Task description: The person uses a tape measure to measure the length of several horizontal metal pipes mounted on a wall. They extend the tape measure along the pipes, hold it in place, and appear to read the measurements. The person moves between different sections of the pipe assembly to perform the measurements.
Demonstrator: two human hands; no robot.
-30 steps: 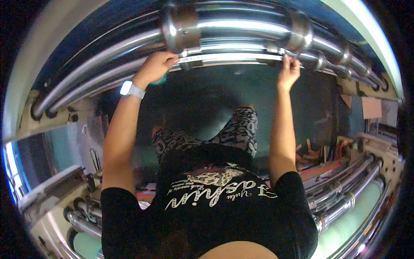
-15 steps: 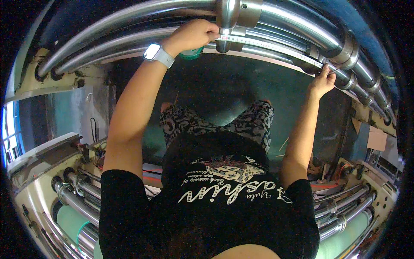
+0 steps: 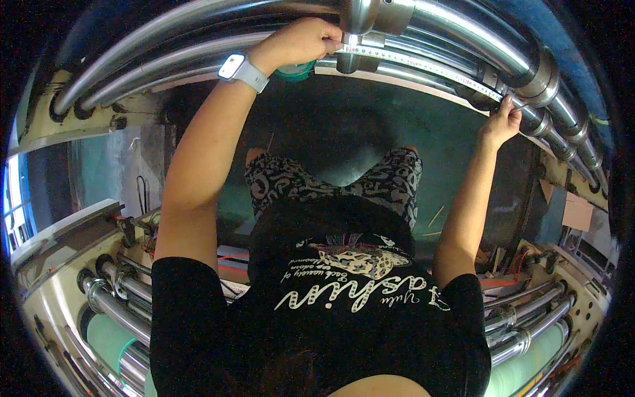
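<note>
Although the tape (image 3: 413, 63) is already drawn out, it is not yet reeled in: the left hand (image 3: 305, 41) has its fingers closed on one part, the right hand (image 3: 503, 124) pinches another. Just beside the left hand is a green case (image 3: 296, 71); steel rods (image 3: 476, 40) with collars (image 3: 541, 79) run alongside the tape.

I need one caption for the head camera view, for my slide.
Left hand and right hand holding a measuring tape extended alongside shiny metal bars.

Looks kinda dim and grainy down by the floor (image 3: 337, 122), throws harsh glare off the steel bars (image 3: 473, 34), bends like crazy toward the pitch-black corners tbh.
</note>
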